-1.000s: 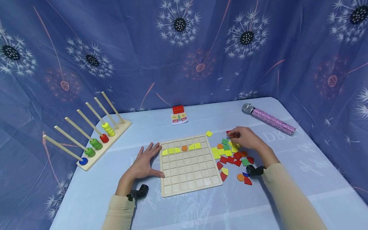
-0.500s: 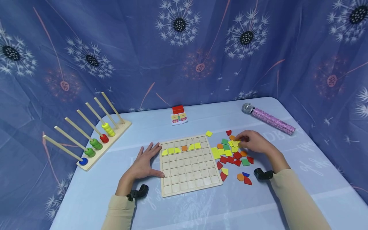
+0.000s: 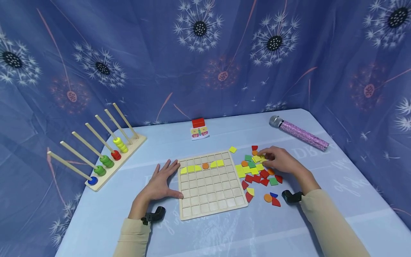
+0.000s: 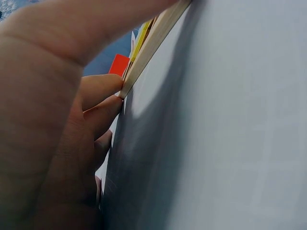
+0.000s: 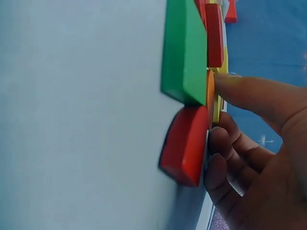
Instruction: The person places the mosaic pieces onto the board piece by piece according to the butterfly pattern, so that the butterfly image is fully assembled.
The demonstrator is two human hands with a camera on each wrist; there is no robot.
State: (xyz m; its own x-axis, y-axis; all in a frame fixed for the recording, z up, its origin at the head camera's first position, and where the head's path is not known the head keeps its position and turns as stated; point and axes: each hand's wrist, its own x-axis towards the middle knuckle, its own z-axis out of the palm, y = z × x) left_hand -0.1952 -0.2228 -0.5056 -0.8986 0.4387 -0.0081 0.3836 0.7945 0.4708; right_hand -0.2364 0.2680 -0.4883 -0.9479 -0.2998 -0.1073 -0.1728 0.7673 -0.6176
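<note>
My left hand [image 3: 162, 182] lies with spread fingers along the left edge of the wooden grid board [image 3: 208, 192], fingertips and thumb touching its rim. On the board's upper row sit several yellow pieces [image 3: 191, 168] and an orange disc [image 3: 205, 166]. My right hand [image 3: 280, 161] is over the loose pieces right of the board, thumb and forefinger on either side of a yellow tile [image 3: 263, 159], partly hidden by the fingers. In the right wrist view, a green block [image 5: 184, 57] and a red quarter-round piece [image 5: 184, 146] stand near those fingers.
More tiles lie around, including a yellow square [image 3: 232, 149], red pieces [image 3: 257, 178] and a blue piece [image 3: 274, 195]. A bead abacus [image 3: 115, 157] stands left. Behind the board are a butterfly card [image 3: 199, 132] and red block [image 3: 198, 122]. A glittery microphone [image 3: 300, 134] lies back right.
My right hand has moved from the red piece at the back to the yellow tiles. An orange disc and green tiles near it have shifted slightly left. The left hand stays put.
</note>
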